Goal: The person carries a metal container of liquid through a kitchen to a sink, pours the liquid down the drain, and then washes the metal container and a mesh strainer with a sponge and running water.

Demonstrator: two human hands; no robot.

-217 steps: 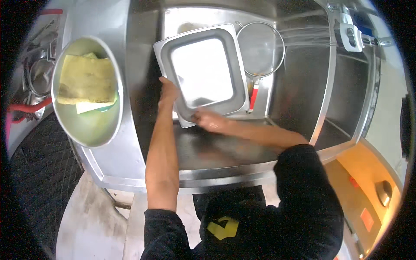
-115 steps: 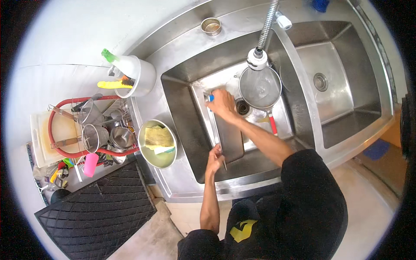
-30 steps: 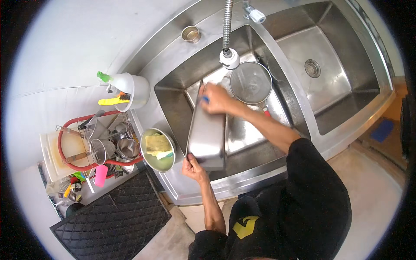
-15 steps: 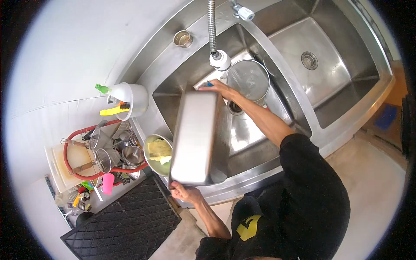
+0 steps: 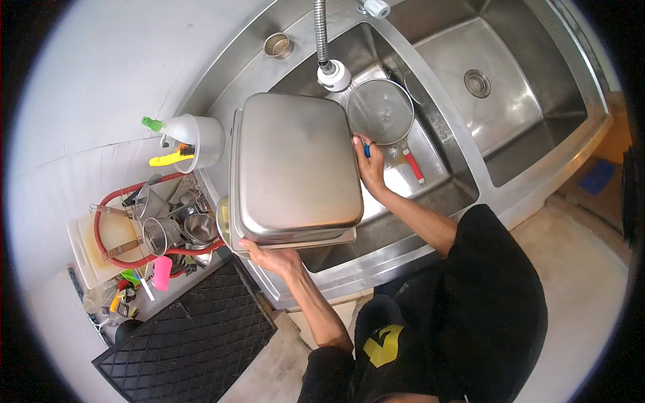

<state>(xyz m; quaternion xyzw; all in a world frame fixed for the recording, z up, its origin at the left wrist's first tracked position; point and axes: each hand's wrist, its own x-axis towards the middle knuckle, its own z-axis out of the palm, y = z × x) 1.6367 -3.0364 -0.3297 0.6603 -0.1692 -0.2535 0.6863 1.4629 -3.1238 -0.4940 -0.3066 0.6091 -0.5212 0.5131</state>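
Note:
A large deep steel food pan [image 5: 299, 161], bottom side up, is tilted over the left part of the left sink basin. At its near left corner, my left hand [image 5: 272, 260] grips the rim, thumb along the edge. My right hand [image 5: 369, 166] is closed at the pan's right side. A small blue thing [image 5: 367, 149] shows at its fingers; I cannot make out what it is. Just beyond that hand, a round mesh strainer [image 5: 380, 111] with a red handle [image 5: 414, 166] lies in the basin. Mostly behind the pan is a pale green bowl [image 5: 224, 218].
A spray faucet [image 5: 334, 75] hangs over the basin, and a small metal cup [image 5: 278, 46] stands on the ledge. At left are a white bucket [image 5: 209, 142] with a spray bottle and yellow brush, and a red-rimmed rack [image 5: 101, 228] of utensils. A second basin [image 5: 463, 57] lies right.
The pan has turned from edge-on to showing its broad bottom. My right hand has moved nearer and right along it; my left hand has shifted up and left. The strainer's red handle is now uncovered.

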